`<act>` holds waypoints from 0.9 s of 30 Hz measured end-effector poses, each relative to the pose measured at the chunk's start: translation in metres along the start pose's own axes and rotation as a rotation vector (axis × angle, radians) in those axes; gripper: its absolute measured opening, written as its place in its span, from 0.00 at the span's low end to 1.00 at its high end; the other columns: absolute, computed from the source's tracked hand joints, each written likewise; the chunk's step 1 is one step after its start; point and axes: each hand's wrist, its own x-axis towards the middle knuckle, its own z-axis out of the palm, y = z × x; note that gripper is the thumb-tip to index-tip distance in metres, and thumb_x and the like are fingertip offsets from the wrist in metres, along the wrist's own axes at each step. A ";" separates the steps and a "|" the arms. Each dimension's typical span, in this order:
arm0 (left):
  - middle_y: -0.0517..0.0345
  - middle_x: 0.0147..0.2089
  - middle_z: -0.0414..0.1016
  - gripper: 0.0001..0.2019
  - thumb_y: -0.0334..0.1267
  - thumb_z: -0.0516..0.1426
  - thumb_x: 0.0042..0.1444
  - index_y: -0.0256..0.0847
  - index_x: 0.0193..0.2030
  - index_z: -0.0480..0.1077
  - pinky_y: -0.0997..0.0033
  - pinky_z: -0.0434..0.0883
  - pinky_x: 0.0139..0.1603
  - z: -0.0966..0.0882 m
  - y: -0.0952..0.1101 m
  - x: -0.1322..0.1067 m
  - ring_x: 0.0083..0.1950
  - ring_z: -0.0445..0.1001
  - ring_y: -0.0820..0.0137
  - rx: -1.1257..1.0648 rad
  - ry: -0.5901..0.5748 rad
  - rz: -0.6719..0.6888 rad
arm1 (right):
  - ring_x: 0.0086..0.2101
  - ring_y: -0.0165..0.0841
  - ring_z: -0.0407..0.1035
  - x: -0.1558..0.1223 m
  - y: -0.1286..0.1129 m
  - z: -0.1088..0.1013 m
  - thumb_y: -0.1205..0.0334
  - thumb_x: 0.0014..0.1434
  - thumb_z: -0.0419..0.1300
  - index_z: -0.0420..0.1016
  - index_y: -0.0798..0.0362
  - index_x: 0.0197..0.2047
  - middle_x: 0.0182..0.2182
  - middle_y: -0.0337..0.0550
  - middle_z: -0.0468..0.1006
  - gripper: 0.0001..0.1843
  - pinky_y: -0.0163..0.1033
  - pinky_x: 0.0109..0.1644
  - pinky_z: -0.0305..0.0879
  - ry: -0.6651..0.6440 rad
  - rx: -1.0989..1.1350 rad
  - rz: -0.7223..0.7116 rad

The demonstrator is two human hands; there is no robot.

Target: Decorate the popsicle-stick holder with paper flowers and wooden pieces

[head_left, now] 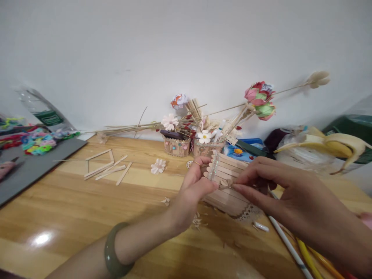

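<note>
In the head view, the stick piece [226,169], made of flat wood sticks set side by side, is between the two hands, in front of two small pots. The left hand [190,193] holds it from the side, its thumb pressed on the front and its pointing finger bent around the far edge, likely so the piece does not slip or turn. The rest of its fingers are hidden, so how they lie cannot be told. The right hand [279,186] has its thumb and pointing finger pinched on a little tan bow [227,183], probably to keep such a tiny thing steady on the sticks; its other fingers curl in. The piece is tipped, maybe so its front can be seen well. It has one shiny strip [215,166] near its top and one lacy trim [251,212] at the bottom. Behind it are the pots, one on the left [176,146] and one on the right [207,148], likely near the wall to stay out of the way. About six loose sticks [99,170] lie on the table [72,205], with one pale flower [158,166] between them and the left hand. The left arm wears one green bangle [117,250].
</note>
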 end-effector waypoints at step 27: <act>0.63 0.33 0.67 0.20 0.29 0.52 0.37 0.42 0.42 0.62 0.74 0.59 0.33 0.004 0.004 -0.004 0.34 0.61 0.72 0.019 0.014 -0.039 | 0.20 0.28 0.65 0.004 -0.009 -0.004 0.57 0.51 0.56 0.70 0.51 0.20 0.18 0.37 0.72 0.11 0.32 0.23 0.58 -0.075 0.115 0.152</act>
